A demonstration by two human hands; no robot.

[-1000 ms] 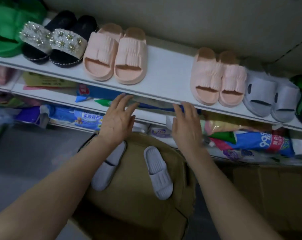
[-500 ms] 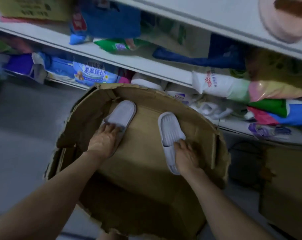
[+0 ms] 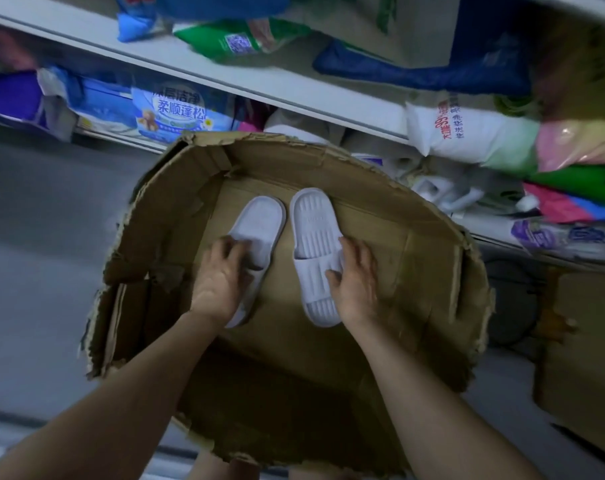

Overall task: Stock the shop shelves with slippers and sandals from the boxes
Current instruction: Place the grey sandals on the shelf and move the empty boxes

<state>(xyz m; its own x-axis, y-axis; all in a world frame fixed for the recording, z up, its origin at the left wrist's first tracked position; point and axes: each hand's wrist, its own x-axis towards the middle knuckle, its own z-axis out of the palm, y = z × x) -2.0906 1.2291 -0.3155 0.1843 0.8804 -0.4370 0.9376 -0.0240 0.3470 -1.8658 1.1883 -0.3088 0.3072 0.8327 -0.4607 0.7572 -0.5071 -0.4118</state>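
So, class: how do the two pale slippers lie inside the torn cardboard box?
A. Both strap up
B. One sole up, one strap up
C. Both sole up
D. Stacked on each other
B: the left slipper shows its smooth sole, while the right slipper shows its ribbed footbed and strap.

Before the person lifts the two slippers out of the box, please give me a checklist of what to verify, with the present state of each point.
1. Left hand on the left slipper: ok, fingers lie over its strap end.
2. Right hand on the right slipper: ok, thumb on the strap, fingers along its side.
3. Firm grip on both: cannot tell, neither is lifted yet.
4. Slippers form a pair: ok, same pale colour, side by side.
5. Cardboard box has nothing else in the way: ok, only bare cardboard around them.
6. Free place on the slipper shelf: cannot tell, it is out of view.
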